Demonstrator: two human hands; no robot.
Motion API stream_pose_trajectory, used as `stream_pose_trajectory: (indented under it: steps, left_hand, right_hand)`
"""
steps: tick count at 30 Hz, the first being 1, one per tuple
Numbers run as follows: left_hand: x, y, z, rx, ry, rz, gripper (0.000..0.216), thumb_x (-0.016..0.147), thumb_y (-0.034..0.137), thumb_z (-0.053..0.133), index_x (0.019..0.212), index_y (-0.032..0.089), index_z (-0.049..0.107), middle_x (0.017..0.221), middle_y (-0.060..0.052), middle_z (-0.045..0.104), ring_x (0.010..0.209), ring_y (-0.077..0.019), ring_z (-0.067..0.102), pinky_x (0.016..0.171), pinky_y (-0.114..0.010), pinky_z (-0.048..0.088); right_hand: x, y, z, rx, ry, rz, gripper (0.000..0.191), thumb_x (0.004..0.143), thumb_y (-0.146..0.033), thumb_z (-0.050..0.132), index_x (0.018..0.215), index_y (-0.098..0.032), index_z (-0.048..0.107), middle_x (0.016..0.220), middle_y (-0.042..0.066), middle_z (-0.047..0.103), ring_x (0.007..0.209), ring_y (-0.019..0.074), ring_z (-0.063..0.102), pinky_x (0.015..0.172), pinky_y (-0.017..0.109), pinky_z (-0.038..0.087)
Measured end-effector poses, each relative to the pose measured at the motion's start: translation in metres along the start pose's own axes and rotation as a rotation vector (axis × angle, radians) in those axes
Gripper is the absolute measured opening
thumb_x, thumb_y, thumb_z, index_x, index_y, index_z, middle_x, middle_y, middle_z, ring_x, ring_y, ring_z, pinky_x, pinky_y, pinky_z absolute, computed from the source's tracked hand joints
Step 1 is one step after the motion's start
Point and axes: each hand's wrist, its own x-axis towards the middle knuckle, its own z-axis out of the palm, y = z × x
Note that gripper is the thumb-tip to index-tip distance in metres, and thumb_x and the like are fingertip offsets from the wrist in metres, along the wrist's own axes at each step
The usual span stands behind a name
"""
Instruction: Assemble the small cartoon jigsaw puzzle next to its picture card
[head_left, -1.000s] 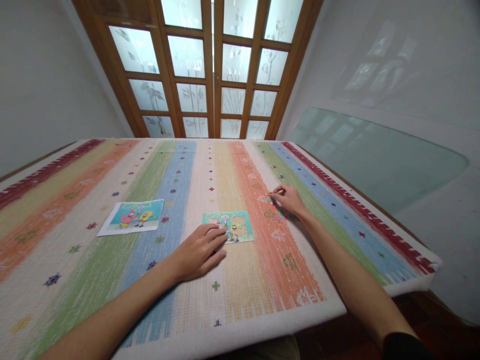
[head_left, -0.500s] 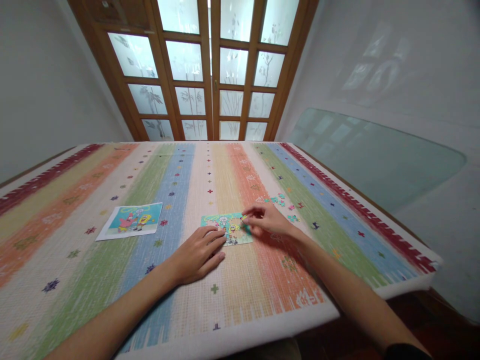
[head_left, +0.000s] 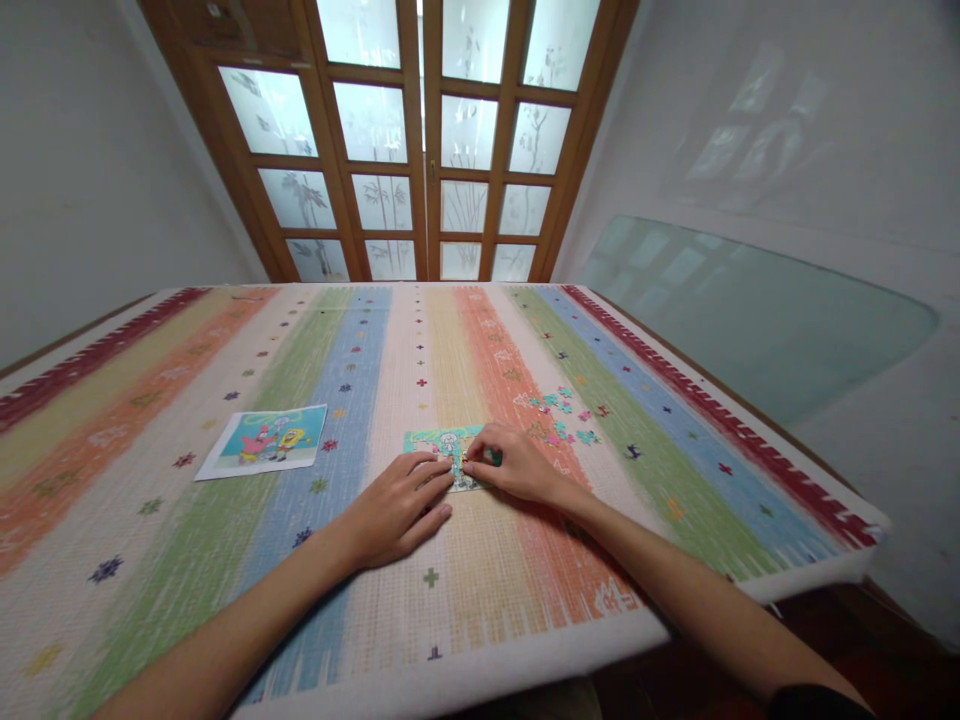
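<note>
A partly assembled jigsaw puzzle (head_left: 435, 440) with cartoon figures lies on the striped tablecloth in front of me, much of it under my hands. My left hand (head_left: 401, 508) rests flat with fingers stretched out, its fingertips on the puzzle's left and near part. Over the puzzle's right side, my right hand (head_left: 517, 462) is closed in a pinch, thumb and forefinger touching down near the middle. The puzzle piece between those fingertips is mostly hidden. Several loose puzzle pieces (head_left: 565, 407), mainly turquoise and pink, lie scattered beyond my right hand.
To the left lies a printed picture (head_left: 262, 440) of the cartoon figures on white paper. The striped tablecloth (head_left: 390, 610) covers the table. A wooden door with frosted panes (head_left: 382, 205) stands beyond the far edge, and a glass panel (head_left: 750, 310) leans at the right wall.
My right hand has moved left and onto the puzzle, now covering its right side. More loose pieces show where it was. My left hand has stayed in place.
</note>
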Motion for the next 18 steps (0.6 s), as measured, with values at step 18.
stream_pose_trajectory:
  steps: [18]
  left_hand:
    - [0.0001, -0.0005, 0.0008, 0.02, -0.008, 0.008, 0.031, 0.106, 0.029, 0.046, 0.128, 0.013, 0.061, 0.128, -0.014, 0.068, 0.123, -0.0297, 0.057, 0.104, -0.05, 0.05]
  right_hand:
    - [-0.001, 0.0058, 0.0021, -0.101, -0.014, -0.075, 0.007, 0.088, -0.015, 0.073, 0.082, -0.018, 0.074, 0.085, 0.004, 0.064, 0.089, 0.0201, 0.06, 0.081, 0.033, 0.044]
